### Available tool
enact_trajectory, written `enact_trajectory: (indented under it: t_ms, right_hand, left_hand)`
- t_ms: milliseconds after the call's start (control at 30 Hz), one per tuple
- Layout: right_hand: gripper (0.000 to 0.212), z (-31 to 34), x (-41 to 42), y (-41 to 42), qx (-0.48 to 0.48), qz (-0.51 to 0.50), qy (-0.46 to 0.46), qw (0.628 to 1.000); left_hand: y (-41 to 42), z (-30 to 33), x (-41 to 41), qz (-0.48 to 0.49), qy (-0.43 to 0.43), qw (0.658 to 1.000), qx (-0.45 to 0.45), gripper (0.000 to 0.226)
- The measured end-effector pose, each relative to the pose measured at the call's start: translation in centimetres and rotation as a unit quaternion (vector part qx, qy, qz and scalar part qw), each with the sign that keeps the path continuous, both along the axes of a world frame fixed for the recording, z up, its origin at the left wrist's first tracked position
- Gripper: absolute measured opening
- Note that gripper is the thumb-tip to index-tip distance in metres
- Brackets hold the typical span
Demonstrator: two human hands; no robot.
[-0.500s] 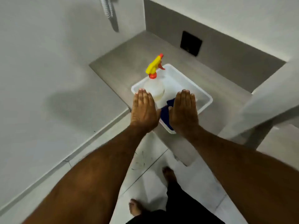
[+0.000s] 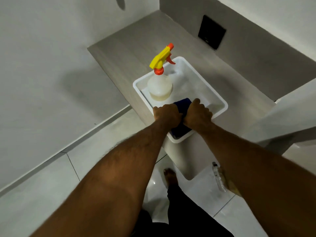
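Observation:
A white plastic tray (image 2: pixel 220 103) stands on a grey ledge (image 2: pixel 130 48), its near corner hanging over the edge. Inside it a translucent spray bottle (image 2: pixel 159 88) with a yellow and orange trigger head stands upright at the left. A dark blue cloth (image 2: pixel 182 130) lies in the tray's near end. My left hand (image 2: pixel 166 115) and my right hand (image 2: pixel 198 115) are curled into fists side by side over the cloth, thumbs almost touching. The cloth shows between and below them. No part of it is plainly in either fist.
White walls close in the ledge on the left and behind, and a black square plate (image 2: pixel 212 32) is set in the back wall. A white block juts in at the right. On the tiled floor are my bare foot (image 2: pixel 169 176) and a clear plastic bottle (image 2: pixel 218 178).
Both hands were flat with straight fingers over the tray's near end. Now their fingers are curled into fists and the hands sit closer together.

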State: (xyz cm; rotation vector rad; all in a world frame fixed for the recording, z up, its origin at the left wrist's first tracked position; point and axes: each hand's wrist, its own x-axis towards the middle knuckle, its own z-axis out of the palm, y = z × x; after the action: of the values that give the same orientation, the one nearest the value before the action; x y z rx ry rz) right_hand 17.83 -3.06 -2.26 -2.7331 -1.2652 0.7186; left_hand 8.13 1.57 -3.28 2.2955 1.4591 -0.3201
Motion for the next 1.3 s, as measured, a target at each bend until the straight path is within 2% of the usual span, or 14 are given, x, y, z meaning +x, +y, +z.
enact_trajectory:
  t_ms: [33,100,167,267,367,500,667,700,800,867,967,1067,1200,1300]
  right_hand:
    - [0.062,0.3,0.3,0.4,-0.009,0.001,0.008,1.000]
    - [0.043,1.2,0.6,0.9,-0.010,0.033,0.028,0.999]
    - [0.032,2.2,0.4,1.2,0.037,0.048,0.062,0.996]
    - [0.046,4.3,-1.4,0.9,0.163,0.019,0.116,0.980]
    - [0.052,6.7,-5.9,0.0,0.263,0.033,0.196,0.944]
    - [0.044,7.4,-13.3,0.0,0.293,0.110,0.275,0.909]
    - [0.032,1.7,-20.8,0.8,0.208,0.179,0.293,0.916]
    - [0.033,-0.2,-22.0,0.9,0.191,0.184,0.289,0.920]
    - [0.036,-7.4,-24.3,1.3,0.123,0.181,0.273,0.937]
    - [0.035,-14.0,-25.0,1.7,0.085,0.172,0.251,0.949]
    - [0.033,-25.3,-25.3,1.9,0.039,0.155,0.220,0.962]
    - [0.033,-39.0,-24.7,1.8,-0.029,0.163,0.206,0.964]
    - [0.035,-55.0,-24.5,1.2,-0.152,0.210,0.214,0.942]
    - [0.037,-64.5,-24.1,0.8,-0.216,0.241,0.232,0.917]
  left_hand:
    - [-0.1,0.1,0.0,0.003,-0.013,1.000,0.002,0.031]
    - [-0.1,0.8,-0.2,-0.012,-0.044,0.999,0.028,0.028]
    - [0.1,2.0,-1.4,0.002,-0.109,0.993,0.032,0.028]
    - [0.1,4.7,-5.2,0.045,-0.252,0.965,0.050,0.030]
    - [-0.9,6.8,-11.0,0.046,-0.344,0.923,0.166,0.029]
    - [-1.8,6.8,-19.6,0.117,-0.318,0.925,0.169,0.028]
    - [-2.6,1.0,-28.0,0.167,-0.230,0.954,0.097,0.024]
    - [-3.0,-1.1,-29.4,0.167,-0.212,0.959,0.086,0.029]
    - [-4.2,-8.5,-32.4,0.170,-0.154,0.972,0.054,0.065]
    - [-4.5,-15.5,-34.0,0.169,-0.094,0.980,0.050,0.076]
    - [-5.2,-27.9,-35.9,0.167,-0.007,0.986,0.019,0.084]
    - [-6.5,-42.1,-37.3,0.148,0.035,0.988,-0.009,0.089]
    - [-8.7,-58.2,-38.8,0.117,0.071,0.990,-0.036,0.092]
    - [-10.0,-67.6,-39.5,0.115,0.077,0.990,-0.038,0.095]
